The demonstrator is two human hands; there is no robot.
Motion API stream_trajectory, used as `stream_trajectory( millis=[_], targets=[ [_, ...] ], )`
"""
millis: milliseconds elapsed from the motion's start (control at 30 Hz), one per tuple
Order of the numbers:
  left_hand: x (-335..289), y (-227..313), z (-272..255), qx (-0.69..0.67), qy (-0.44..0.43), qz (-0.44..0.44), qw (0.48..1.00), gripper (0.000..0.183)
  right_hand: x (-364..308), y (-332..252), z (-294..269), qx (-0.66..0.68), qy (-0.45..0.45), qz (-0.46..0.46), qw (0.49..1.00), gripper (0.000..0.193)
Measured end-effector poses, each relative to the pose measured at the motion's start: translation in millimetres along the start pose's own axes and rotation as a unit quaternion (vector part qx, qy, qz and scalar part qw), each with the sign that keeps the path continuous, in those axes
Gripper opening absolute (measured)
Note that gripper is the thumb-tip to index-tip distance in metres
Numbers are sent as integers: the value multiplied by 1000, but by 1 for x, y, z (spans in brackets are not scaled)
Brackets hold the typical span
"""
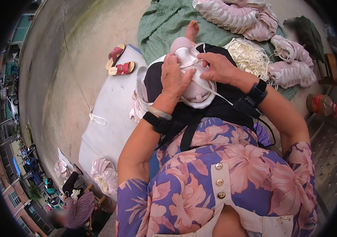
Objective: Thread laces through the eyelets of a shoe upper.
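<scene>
Shoe (196, 90) steadied by left hand (174, 79), fingers bent along side; right hand (220, 68), wrist angled inward, pinching lace (189, 64).

Behind the left hand (173, 79) I see a milky round bangle (160, 113), a black wristband (161, 125) and, further back, a purple, pink-flowered, gold-buttoned cloth blouse (255, 170).

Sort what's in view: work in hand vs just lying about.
In the work:
pink-and-white shoe, between left hand and right hand
white lace on it
probably pile of cream laces, pink-and-white bundles

Seemingly just lying about:
red sandals
red-capped bottle
</scene>
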State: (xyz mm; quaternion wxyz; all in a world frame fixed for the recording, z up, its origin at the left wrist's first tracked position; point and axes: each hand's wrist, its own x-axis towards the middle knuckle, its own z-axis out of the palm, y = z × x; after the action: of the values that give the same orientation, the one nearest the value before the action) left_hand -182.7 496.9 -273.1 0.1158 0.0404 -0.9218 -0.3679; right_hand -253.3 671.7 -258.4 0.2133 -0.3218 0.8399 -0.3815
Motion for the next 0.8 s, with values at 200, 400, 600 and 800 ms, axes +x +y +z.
stream_trajectory(
  millis=[200, 400, 600, 800],
  targets=[
    [-3, 3, 17, 48, 30, 18, 998, 33, -1, -1, 0, -102, 25, -51, 993, 31],
    [-2, 11, 17, 127, 59, 117, 983, 21, 2, 11, -5, -111, 19, -108, 988, 34],
    [-2, 8, 18, 193, 44, 227, 954, 16, 10, 19, -7, -111, -33, -97, 989, 28],
    [1, 13, 19, 232, 22, 239, 943, 13, 13, 19, -3, -125, -55, -89, 987, 24]
  ],
)
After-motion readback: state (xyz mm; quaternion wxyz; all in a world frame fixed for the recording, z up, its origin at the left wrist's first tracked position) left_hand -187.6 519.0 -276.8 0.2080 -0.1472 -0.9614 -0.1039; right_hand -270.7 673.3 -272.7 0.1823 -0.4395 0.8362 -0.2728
